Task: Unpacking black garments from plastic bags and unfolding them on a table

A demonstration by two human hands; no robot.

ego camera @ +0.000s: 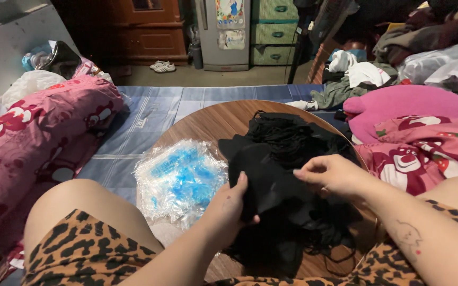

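Observation:
A heap of black face masks (pixel 287 137) with thin ear loops lies on a round wooden table (pixel 208 119) between my knees. My left hand (pixel 229 204) grips one black mask (pixel 263 177) from below, thumb pressed on its front. My right hand (pixel 329 172) comes in from the right and pinches the upper edge of that same mask with its fingertips. To the left of the masks sits a stack of clear plastic bags with blue print (pixel 181 177), untouched.
A pink patterned bolster (pixel 33 137) lies along the left, a pink pillow (pixel 414 143) on the right. A blue mat (pixel 149 111) covers the floor beyond the table. Clothes pile up at the back right; a small fridge (pixel 223 34) and green drawers (pixel 274 32) stand behind.

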